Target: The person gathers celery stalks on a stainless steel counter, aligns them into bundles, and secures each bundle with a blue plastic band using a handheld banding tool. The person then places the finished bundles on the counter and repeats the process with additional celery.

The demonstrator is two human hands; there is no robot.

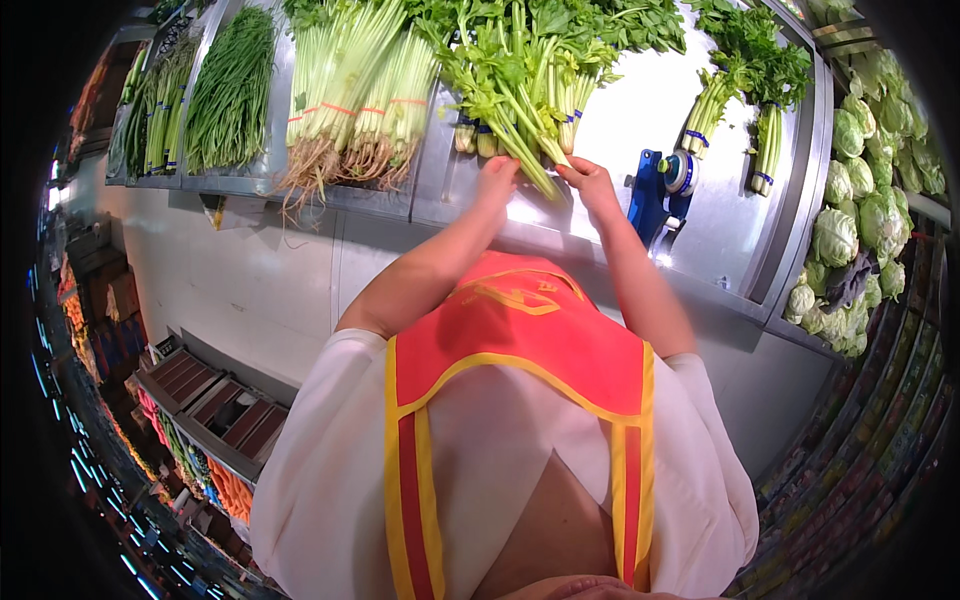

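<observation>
My right hand (pixel 592 186) pinches the cut end of a loose celery stalk (pixel 541 124) between thumb and fingers. A second loose stalk (pixel 523 156) slants between my hands, its pale base hanging toward the front edge of the counter. My left hand (pixel 496 182) is against the left side of that stalk, fingers curled; whether it grips anything is unclear. Behind the stalks lie celery bunches (pixel 486 141) bound with blue tape, partly hidden by leaves. To the right of my right hand stands a blue tape bag sealer (pixel 649 191) with a tape roll (pixel 681 172).
Taped celery bunches (pixel 766 150) lie on the metal display counter (pixel 720 232) at right. Left of my hands are rooted green bundles (pixel 352 127) with orange ties and loose slender greens (pixel 231 97). Cabbages (pixel 836 236) are piled past the right edge. Slatted stands (pixel 217 405) are below left.
</observation>
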